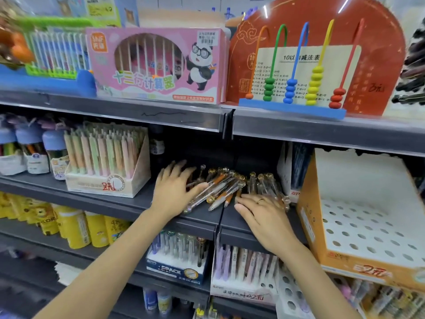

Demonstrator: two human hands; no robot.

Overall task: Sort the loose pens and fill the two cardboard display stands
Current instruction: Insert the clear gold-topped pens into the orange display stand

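A heap of loose clear pens (pixel 226 185) with gold caps and orange grips lies on the dark middle shelf (pixel 128 203). My left hand (pixel 173 188) lies flat on the heap's left side, fingers spread over the pens. My right hand (pixel 262 209), with a ring on one finger, rests flat on the heap's right side. An orange cardboard display stand (pixel 358 229) with an empty white hole grid stands at the right. A second white holed stand (pixel 289 293) sits lower down, partly hidden.
A beige stand full of pastel pens (pixel 108 162) is left of the heap, with blue-capped jars (pixel 34 150) beyond. A pink panda box (pixel 158 65) and a bead abacus (pixel 303 72) sit on the shelf above. Pen boxes (pixel 181 256) fill the shelf below.
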